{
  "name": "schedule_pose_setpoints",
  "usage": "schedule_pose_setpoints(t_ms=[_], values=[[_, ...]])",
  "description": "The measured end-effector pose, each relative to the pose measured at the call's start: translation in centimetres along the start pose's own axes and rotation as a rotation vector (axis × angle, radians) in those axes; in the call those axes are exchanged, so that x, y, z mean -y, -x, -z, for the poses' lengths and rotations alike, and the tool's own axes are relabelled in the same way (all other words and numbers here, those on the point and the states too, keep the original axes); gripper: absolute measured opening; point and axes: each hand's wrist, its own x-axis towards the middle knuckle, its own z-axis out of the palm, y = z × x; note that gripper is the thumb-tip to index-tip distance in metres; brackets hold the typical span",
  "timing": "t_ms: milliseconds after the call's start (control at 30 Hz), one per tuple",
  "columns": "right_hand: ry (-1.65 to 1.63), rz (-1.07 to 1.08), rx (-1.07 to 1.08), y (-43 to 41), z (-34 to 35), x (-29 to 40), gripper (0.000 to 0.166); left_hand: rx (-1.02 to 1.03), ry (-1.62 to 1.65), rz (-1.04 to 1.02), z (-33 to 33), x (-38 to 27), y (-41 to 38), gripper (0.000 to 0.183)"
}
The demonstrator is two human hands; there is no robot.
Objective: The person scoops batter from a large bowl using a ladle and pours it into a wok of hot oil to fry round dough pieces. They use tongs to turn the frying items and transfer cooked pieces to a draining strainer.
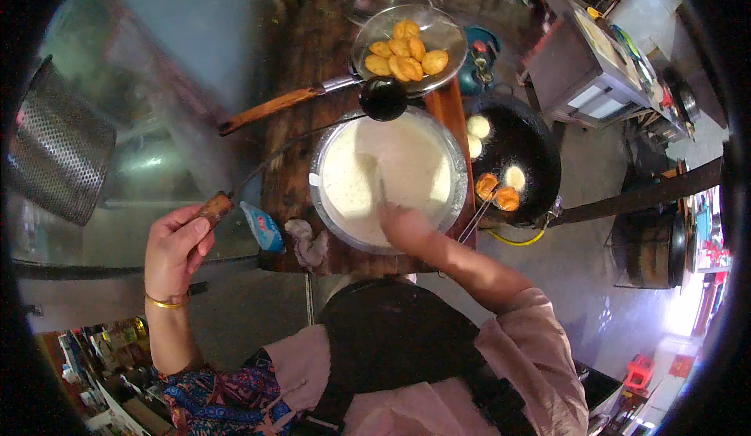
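Observation:
My left hand (179,239) grips the wooden handle of a long ladle (382,98), whose dark round head hangs over the far rim of a metal basin. Pale, creamy batter (352,192) fills much of that metal basin (321,213). Over the near part of the batter is my right hand (405,227), blurred, with the thin shaft of a utensil (382,189) running from it into the batter. What that utensil's lower end looks like is hidden. Beyond the basin, several golden fried cakes (405,54) lie in a round strainer (449,28) with a wooden handle (270,110).
At right, a black wok (528,125) holds pale and browned cakes, with wire tongs (478,216) leaning at its near-left edge. A crumpled cloth (306,245) and a blue packet (262,227) lie left of the basin on the wooden table (293,183). A perforated metal basket (61,148) stands far left.

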Motion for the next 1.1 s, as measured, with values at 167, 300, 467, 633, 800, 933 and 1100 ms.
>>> schedule_pose_setpoints(t_ms=[167, 300, 467, 633, 800, 933, 1100], values=[[-0.133, 0.068, -0.078, 4.5, 4.0, -1.7, 0.022, 0.025, 0.020, 0.027, 0.5, 0.1, 0.1, 0.030], [-0.196, 0.152, -0.036, 6.7, 8.6, -3.0, 0.028, 0.029, 0.046, 0.044, 0.9, 0.7, 0.0, 0.029], [-0.146, 0.034, -0.330, 3.2, 8.7, -4.6, 0.031, 0.003, 0.067, 0.046, 1.8, 1.5, -0.3, 0.038], [-0.085, -0.023, -0.310, -2.6, 3.3, -6.2, 0.036, 0.017, 0.057, 0.008, 1.7, 1.2, -0.6, 0.040], [-0.034, 0.305, -0.150, -2.7, 1.5, -2.5, 0.037, -0.017, 0.039, 0.027, 1.3, 0.7, -0.5, 0.031], [0.048, 0.542, 0.017, 1.6, 3.6, -2.0, 0.041, 0.020, 0.040, 0.031, 0.8, 0.4, -0.8, 0.031], [-0.221, 0.183, 0.407, 7.9, 6.8, -3.2, 0.041, 0.052, 0.048, 0.008, 0.3, 0.4, -1.0, 0.030]])
